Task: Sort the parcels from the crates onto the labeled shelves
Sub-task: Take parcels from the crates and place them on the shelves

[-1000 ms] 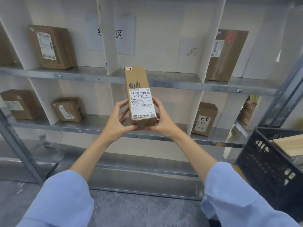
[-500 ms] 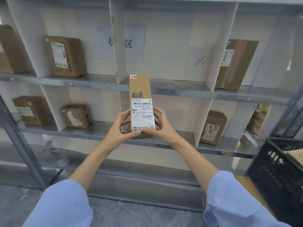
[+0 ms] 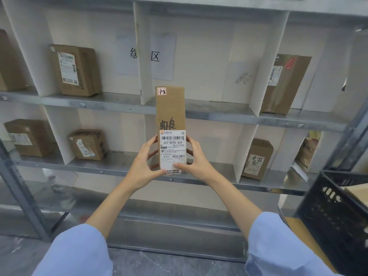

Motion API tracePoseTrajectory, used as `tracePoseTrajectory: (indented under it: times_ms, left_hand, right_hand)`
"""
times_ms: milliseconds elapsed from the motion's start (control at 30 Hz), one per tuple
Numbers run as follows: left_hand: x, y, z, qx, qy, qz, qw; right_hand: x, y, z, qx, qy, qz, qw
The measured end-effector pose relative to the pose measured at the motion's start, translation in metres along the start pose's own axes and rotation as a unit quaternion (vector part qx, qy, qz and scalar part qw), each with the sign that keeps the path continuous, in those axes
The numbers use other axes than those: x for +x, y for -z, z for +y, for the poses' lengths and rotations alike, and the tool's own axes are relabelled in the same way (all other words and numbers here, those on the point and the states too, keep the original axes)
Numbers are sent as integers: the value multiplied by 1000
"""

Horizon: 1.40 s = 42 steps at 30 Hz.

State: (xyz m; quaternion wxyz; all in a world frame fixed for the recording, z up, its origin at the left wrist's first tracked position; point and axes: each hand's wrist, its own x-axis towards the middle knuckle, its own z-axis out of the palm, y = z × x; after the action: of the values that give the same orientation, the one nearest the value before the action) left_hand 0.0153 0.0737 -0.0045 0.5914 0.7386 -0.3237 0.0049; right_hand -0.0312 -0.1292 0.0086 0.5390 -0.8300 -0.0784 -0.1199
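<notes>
A grey metal rack (image 3: 111,103) fills the view, its shelves split into bays by white dividers (image 3: 142,56) against a pale wall. Below it lies a dark, marbled floor (image 3: 159,263). A paper sign (image 3: 162,56) with handwritten characters hangs on the back wall, and the middle divider hides part of it. Brown boxes stand in several bays: one upper left (image 3: 76,70), one upper right (image 3: 284,84), two on the shelf below at left (image 3: 27,137) (image 3: 87,145) and one lower right (image 3: 257,159).

The parcel (image 3: 170,108), a tall narrow carton, is held upright in the air in front of the rack's middle. Its white label (image 3: 172,150) faces the camera and reads 507-N705 A33. The left hand (image 3: 142,166) and right hand (image 3: 199,162) grip its lower end from either side. Both thumbs lie across the label's bottom, and the fingers curl round behind.

A black crate (image 3: 338,216) at the right is cut off by the frame, and only a tan corner of its load shows. Another box (image 3: 8,62) at the far left is cut off too. A dim package (image 3: 309,150) beyond the last divider is half hidden. The shelf-edge tags are too small to read. A scribbled sheet (image 3: 242,78) on the wall is illegible. Blue sleeves (image 3: 77,253) run off the bottom edge.
</notes>
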Motion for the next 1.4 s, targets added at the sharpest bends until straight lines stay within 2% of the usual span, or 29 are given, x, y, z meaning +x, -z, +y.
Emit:
tracePoseTrajectory:
  times_ms: [300,600,700,800,967,1167,1400]
  left_hand:
    - [-2,41,-1,21,-16,32,999]
    - [25,82,7,65,-19,49,996]
    - [45,87,11,111,-25,59,992]
    - [65,96,4,217,-28,85,972]
    - [102,110,-19,448,3,131,885]
    - [146,117,-36,496,25,146,856]
    - [176,118,-54,511,44,130,849]
  right_hand:
    - [36,-44,-12,79,-11,-4,997]
    - [74,-66,-29,111,26,46,992]
    - [93,-59,-28,113,51,70,990]
    - [120,-43,-27,107,67,109,986]
    - [181,6,-32,88,96,178,975]
    - [269,43,-21,35,101,181,978]
    - [339,33,9,7,98,179,979]
